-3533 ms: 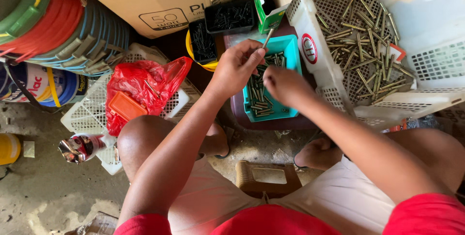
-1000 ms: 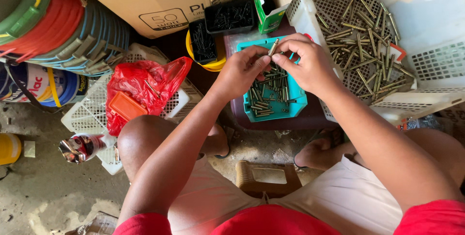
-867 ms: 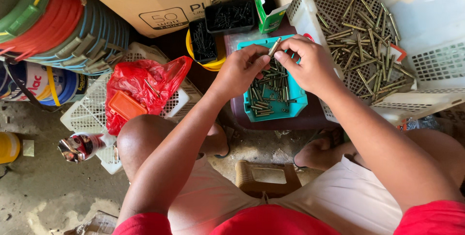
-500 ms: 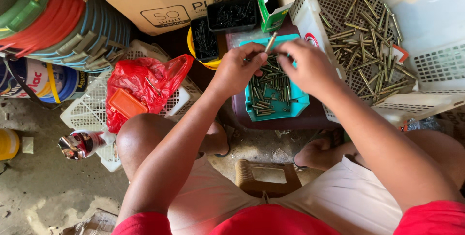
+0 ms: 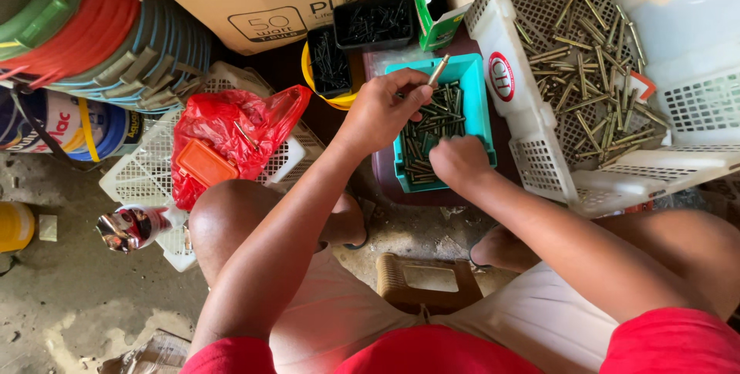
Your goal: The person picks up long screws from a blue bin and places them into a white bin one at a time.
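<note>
Screws fill the teal tray (image 5: 478,85), which sits on a dark box top between the person's knees. One long brass-coloured screw (image 5: 438,70) stands tilted up out of the left hand (image 5: 385,108), pinched at its lower end between thumb and fingertips above the tray's upper left corner. The right hand (image 5: 459,162) is curled down into the tray's lower half, its grip closed over the heap; what it holds there I cannot tell.

Room is tight. The tray's right edge lies just beside the wall of a white perforated basket (image 5: 532,131) strewn with more long screws. Black trays of small screws (image 5: 375,21) and a yellow tub (image 5: 310,73) crowd its top edge, a green carton (image 5: 432,15) near its corner. Leftward there is a gap, then a red plastic bag (image 5: 231,131) on a white crate (image 5: 139,181).

Half a second back, both hands met over the tray's top; the right has since dropped lower.
</note>
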